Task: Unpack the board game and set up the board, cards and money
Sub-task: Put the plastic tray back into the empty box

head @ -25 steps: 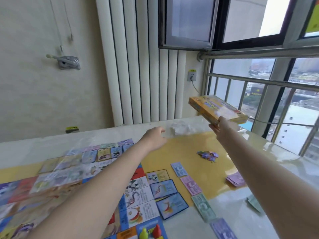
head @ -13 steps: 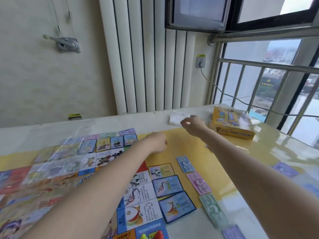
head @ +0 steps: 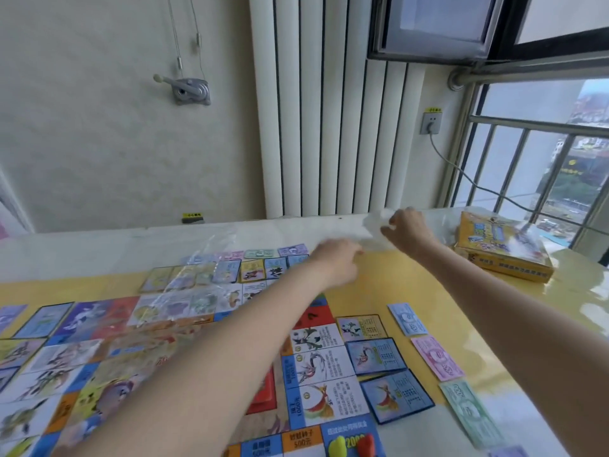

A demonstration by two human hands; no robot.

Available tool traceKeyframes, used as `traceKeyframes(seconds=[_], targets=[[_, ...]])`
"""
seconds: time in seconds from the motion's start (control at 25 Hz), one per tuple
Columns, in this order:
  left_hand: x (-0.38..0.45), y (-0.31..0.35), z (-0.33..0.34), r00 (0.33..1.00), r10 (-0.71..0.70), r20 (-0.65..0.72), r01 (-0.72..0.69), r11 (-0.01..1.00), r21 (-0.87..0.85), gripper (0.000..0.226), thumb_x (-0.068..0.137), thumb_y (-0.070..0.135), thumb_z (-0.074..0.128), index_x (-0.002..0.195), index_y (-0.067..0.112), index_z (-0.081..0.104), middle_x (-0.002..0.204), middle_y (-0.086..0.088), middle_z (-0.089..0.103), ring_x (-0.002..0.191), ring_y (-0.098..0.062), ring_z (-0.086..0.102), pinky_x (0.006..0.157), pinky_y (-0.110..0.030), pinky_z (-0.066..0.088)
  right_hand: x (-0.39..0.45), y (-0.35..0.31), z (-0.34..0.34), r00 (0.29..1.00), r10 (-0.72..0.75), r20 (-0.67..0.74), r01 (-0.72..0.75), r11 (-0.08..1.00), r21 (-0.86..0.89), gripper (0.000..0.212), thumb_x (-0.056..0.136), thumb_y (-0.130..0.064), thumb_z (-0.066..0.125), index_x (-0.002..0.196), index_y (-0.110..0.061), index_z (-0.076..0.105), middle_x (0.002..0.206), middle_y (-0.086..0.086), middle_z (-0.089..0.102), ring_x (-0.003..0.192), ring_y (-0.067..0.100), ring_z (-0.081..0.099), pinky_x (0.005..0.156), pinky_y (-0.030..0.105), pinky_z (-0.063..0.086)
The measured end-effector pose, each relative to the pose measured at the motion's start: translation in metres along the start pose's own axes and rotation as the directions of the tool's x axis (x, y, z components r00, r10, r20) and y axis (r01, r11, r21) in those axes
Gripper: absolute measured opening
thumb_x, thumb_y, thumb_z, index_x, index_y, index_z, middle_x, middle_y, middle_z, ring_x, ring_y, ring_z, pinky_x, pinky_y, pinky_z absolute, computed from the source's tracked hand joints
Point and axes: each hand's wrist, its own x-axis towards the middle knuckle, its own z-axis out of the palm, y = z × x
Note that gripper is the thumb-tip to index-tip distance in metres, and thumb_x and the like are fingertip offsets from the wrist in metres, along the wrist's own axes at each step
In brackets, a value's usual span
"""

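Observation:
The colourful game board (head: pixel 164 341) lies spread on the yellow table (head: pixel 379 285). Property cards (head: pixel 375 356) sit along its right edge. To their right lie blue (head: pixel 407 319), pink (head: pixel 436 357) and green (head: pixel 468 410) money notes. The yellow game box (head: pixel 504 255) rests at the far right. My right hand (head: pixel 407 229) pinches a crumpled clear plastic wrapper (head: pixel 375 225) at the table's far edge. My left hand (head: pixel 336 258) is curled shut just left of it, by the wrapper's blurred near edge. I cannot tell whether it grips the wrapper.
A clear plastic sheet (head: pixel 197 278) lies over the board's far part. Yellow (head: pixel 339 446) and red (head: pixel 364 445) pawns stand on the board's near corner. A white radiator (head: pixel 329 127) and a wall socket with a cable (head: pixel 431 123) are behind the table, with window bars on the right.
My right hand set the yellow box down at the far right, let go, and moved left onto the plastic wrapper. My left hand stayed curled and reached further forward.

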Motion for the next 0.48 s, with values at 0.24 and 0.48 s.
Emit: traceKeyframes(seconds=[0.24,0.48], targets=[[-0.086,-0.109,-0.057,0.928,-0.358,-0.103,0.371,0.913,0.171,0.061,0.083,0.041,0.057,0.139,0.036,0.033,0.149,-0.004,0.030,0.132,-0.033,0.032,0.107,-0.040,0.025,-0.032,-0.085,-0.048,0.971,0.068,-0.231,0.041,0.900,0.435,0.029,0.083,0.005,0.041,0.105,-0.002,0.060,0.119,0.019,0.049,0.108,0.032,0.049,0.087,0.031,0.037],[-0.138,-0.143,-0.054,0.828,-0.496,-0.261,0.497,0.865,-0.068,0.047,0.086,0.051,0.052,0.129,0.033,0.047,0.140,-0.003,0.044,0.127,-0.031,0.039,0.102,-0.037,0.032,-0.080,-0.167,-0.015,0.949,-0.091,0.302,-0.093,0.835,0.543,0.033,0.086,-0.021,0.056,0.099,0.009,0.062,0.072,0.012,0.051,0.059,0.022,0.046,0.056,0.025,0.035]])
